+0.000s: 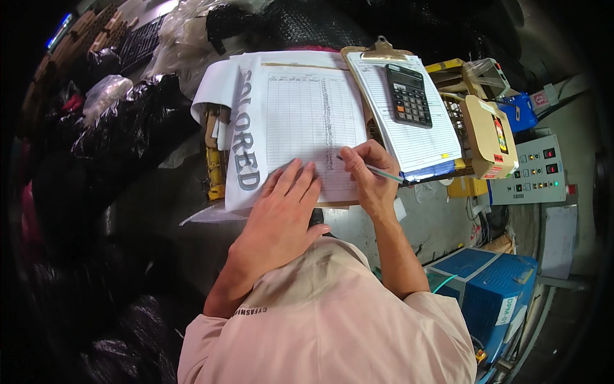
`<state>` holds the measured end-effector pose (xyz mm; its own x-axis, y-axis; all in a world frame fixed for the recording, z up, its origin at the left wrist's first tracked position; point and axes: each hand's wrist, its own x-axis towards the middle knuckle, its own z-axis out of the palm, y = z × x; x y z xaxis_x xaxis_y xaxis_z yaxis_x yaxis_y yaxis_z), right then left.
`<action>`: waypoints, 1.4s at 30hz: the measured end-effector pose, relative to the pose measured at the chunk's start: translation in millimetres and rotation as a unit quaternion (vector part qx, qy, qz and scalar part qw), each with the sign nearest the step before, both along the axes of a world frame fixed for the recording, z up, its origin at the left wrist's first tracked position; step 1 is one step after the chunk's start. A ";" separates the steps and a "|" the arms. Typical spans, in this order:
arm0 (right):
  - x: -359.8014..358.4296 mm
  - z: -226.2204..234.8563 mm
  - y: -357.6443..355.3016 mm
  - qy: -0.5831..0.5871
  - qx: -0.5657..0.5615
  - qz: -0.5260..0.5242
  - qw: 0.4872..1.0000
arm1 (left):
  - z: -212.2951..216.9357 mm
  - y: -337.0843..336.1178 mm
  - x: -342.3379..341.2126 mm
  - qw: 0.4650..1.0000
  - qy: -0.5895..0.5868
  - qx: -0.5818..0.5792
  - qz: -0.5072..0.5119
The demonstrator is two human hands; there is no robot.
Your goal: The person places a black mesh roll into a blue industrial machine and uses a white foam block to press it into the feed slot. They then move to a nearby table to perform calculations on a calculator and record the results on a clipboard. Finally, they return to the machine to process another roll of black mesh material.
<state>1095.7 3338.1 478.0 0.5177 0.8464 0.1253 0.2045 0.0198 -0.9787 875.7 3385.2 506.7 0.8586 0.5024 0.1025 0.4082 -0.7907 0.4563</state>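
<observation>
A lined form sheet (pixel 307 121) lies on a board in front of me. My left hand (pixel 284 208) rests flat on the sheet's lower edge, fingers spread. My right hand (pixel 371 173) grips a pen (pixel 377 170) with its tip on the sheet's lower right columns. To the right lies a clipboard (pixel 409 121) with more lined paper, and a black calculator (pixel 408 96) sits on it. A white sheet with large grey letters (pixel 246 128) hangs over the board's left side.
Black plastic bags (pixel 109 141) are piled at the left. At the right stand a grey control panel (pixel 527 169) with buttons and lights, a blue machine box (pixel 492 301) and a beige cardboard box (pixel 489 134). A yellow crate (pixel 214 160) sits under the papers.
</observation>
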 end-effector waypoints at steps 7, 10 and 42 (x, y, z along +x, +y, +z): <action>-6.9 -0.1 0.4 -0.089 -0.018 -0.012 0.996 | -0.9 -1.1 -1.9 1.000 -0.013 -0.004 0.006; -8.8 5.6 -0.3 -0.142 -0.018 0.014 0.990 | -3.1 0.1 -1.3 1.000 -0.016 -0.005 0.005; -7.2 -0.6 -0.7 -0.150 -0.003 0.032 0.988 | -0.9 -0.3 -0.7 1.000 -0.006 -0.008 0.007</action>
